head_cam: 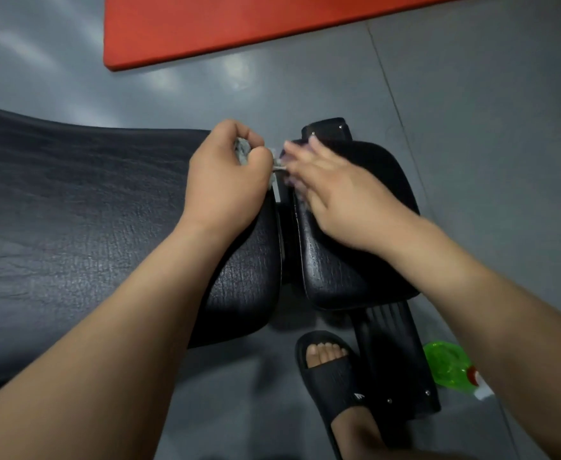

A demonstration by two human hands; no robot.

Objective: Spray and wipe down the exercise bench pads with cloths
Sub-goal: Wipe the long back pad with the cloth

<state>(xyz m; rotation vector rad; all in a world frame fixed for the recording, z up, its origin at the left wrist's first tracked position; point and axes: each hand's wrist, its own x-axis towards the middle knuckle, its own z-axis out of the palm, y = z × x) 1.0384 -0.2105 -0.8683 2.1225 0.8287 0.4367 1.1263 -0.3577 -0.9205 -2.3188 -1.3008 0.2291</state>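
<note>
Left hand (226, 174) is clenched round a grey cloth (243, 151). The cloth is bunched inside the curled fingers at the 3 o'clock end of the long bench pad (73, 210). Right hand (335, 190) is blurred, fingers stretched flat over a purple cloth (292, 184) that shows under the fingertips on the small pad (382, 167). Green spray bottle (446, 363) lies on the floor at 4 o'clock. Red mat (239, 24) at 12.
</note>
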